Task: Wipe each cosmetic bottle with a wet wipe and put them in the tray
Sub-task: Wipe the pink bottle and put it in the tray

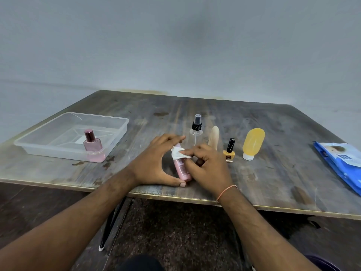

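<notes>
A pink bottle lies near the table's front edge. My left hand holds it between thumb at its base and fingers at its top. My right hand pinches a white wet wipe against the bottle's upper part. A clear plastic tray at the left holds a pink perfume bottle. Right of my hands stand a clear spray bottle, a beige tube, an orange nail polish and a yellow squeeze bottle.
A blue wet-wipe pack lies at the table's right edge. The worn wooden table has a metal-trimmed front edge. A dark floor and a table leg show below.
</notes>
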`<state>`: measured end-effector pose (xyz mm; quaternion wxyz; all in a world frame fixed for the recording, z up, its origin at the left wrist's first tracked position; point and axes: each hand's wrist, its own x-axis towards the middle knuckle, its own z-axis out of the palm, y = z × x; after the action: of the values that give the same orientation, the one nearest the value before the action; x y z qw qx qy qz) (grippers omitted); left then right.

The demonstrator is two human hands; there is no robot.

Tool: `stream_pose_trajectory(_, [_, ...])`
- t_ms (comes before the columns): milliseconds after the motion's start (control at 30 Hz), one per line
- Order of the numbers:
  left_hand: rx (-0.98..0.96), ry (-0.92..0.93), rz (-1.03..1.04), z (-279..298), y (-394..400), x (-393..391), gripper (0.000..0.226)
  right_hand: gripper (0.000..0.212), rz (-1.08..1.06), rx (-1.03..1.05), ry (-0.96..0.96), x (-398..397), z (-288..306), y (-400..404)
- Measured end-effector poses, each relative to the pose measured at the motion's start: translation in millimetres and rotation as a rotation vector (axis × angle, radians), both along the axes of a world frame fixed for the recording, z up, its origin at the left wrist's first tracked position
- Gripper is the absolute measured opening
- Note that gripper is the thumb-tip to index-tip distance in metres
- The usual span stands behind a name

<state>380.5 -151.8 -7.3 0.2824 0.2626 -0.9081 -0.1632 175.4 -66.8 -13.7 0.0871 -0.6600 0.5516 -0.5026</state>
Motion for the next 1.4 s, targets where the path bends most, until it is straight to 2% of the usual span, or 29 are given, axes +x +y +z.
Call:
stream_pose_trajectory(333, [0.092, 0.056, 0.039, -4.6, -3.0, 0.3, 0.137, 0.032, -0.015, 0.038, 0.046, 0.6, 0.9, 0.1])
stream_pose_trajectory(500, [0.088, 0.081, 0.048, -4.4, -4.4, 1.6, 0.138, 0.01, 0.03, 0.079, 0.094, 1.1, 2.7, 5.9])
stream_pose_trajectory(600, [0.079, 0.095, 0.05, -3.9, -3.3, 1.9, 0.136, 0.016, 0.043, 0.065, 0.155, 3.1, 3.5, 7.9])
stream_pose_trajectory(833, [0.1, 0.077, 0.024, -1.6, -2.1, 1.5, 0.129, 0.029, -0.006, 0.05, 0.163, 2.0, 1.0, -1.8])
stream_pose_trajectory(967, [0.12, 0.099, 0.052, -0.7, -1.0, 0.6, 0.129, 0.023, 0.011, 0.074, 0.152, 3.8, 2.2, 2.4])
stream_pose_trajectory(1100, [0.117, 0.118, 0.041, -1.9, -3.7, 0.5, 0.129, 0.025, 0.054, 0.05, 0.238, 8.6, 5.3, 12.0])
stream_pose_trajectory(1233, [0.139, 0.15, 0.033, -3.1, -2.5, -1.2, 0.124, 0.033, -0.01, 0.04, 0.337, 9.8, 4.1, 7.5])
stream_pose_trajectory(1400, [0.09, 0.134, -0.016, -2.0, 1.0, 0.0, 0.123, 0.038, 0.008, 0.026, 0.373, 7.7, 0.1, -2.0])
